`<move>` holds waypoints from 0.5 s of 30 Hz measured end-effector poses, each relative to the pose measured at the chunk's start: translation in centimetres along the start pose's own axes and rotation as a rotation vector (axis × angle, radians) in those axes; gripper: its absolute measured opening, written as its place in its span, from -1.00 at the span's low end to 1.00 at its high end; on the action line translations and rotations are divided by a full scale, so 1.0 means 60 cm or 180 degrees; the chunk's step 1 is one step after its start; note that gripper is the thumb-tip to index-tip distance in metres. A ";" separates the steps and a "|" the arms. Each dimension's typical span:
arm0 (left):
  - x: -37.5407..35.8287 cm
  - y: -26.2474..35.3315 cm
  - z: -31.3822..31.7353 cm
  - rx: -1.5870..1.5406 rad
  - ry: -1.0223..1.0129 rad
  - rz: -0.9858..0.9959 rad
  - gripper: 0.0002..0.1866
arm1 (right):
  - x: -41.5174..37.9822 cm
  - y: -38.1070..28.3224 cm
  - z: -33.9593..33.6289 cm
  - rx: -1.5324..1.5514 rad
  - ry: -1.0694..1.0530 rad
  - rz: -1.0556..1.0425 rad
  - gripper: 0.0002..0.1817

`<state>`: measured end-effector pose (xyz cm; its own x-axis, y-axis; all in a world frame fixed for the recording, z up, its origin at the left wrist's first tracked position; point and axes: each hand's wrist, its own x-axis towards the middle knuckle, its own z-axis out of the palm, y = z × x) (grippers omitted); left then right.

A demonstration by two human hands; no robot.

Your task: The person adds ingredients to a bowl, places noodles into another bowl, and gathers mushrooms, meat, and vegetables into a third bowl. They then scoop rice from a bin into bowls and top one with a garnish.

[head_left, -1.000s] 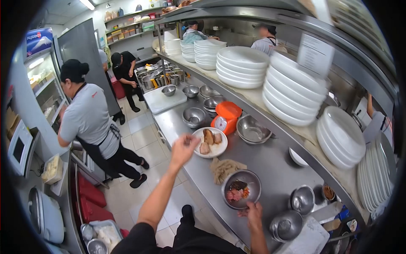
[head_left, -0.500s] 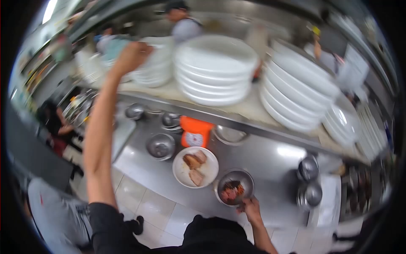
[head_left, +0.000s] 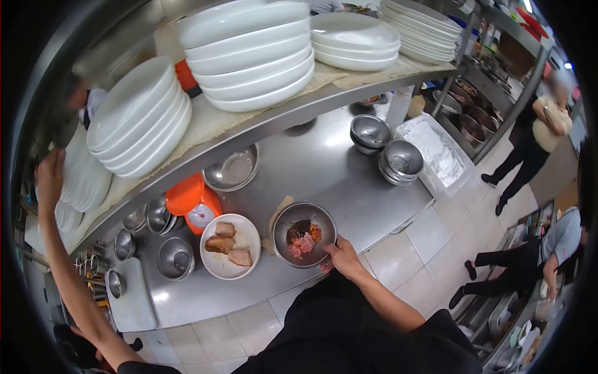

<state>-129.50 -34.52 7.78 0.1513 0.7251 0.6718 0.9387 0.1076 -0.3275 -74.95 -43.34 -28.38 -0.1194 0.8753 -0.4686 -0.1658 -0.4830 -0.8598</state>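
Observation:
My right hand grips the rim of a metal mixing bowl at the front of the steel counter. Inside lie pink raw meat, a dark minced ingredient and orange-red chopped bits. Far left, my left hand is raised beside the shelf, next to a row of white plates. Its fingers are curled together; whatever they may hold cannot be made out. Left of the mixing bowl, a white plate carries several pieces of cooked meat.
An orange kitchen scale stands behind the plate of meat. Stacked white dishes line the overhead shelf. Steel bowls sit at the counter's right, near a foil-covered tray. Two people stand on the right.
The view has swung right, bringing the right-hand aisle into sight. My left hand stays raised near the shelf plates, now at the far left. My right hand still holds the mixing bowl.

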 end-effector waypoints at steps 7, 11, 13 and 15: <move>-0.025 -0.023 -0.008 0.0007 -0.0879 0.0166 -0.80 | -0.012 0.020 -0.026 0.0086 -0.0005 0.0068 -0.74; -0.032 -0.040 0.002 -0.0121 -0.0117 0.0631 -0.80 | -0.013 0.019 -0.026 0.0047 -0.0022 0.0018 -0.75; -0.018 -0.006 -0.012 0.0023 -0.0434 0.0514 -0.80 | -0.010 0.017 -0.018 -0.0011 -0.0114 0.0044 -0.76; -0.015 0.004 -0.017 0.0122 -0.0689 0.0403 -0.80 | -0.005 0.015 -0.020 0.0195 -0.0031 0.0082 -0.68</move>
<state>-129.09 -35.85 7.80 0.1933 0.8628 0.4672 0.9034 0.0293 -0.4278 -73.90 -44.03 -29.24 -0.1338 0.8624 -0.4882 -0.2221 -0.5062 -0.8333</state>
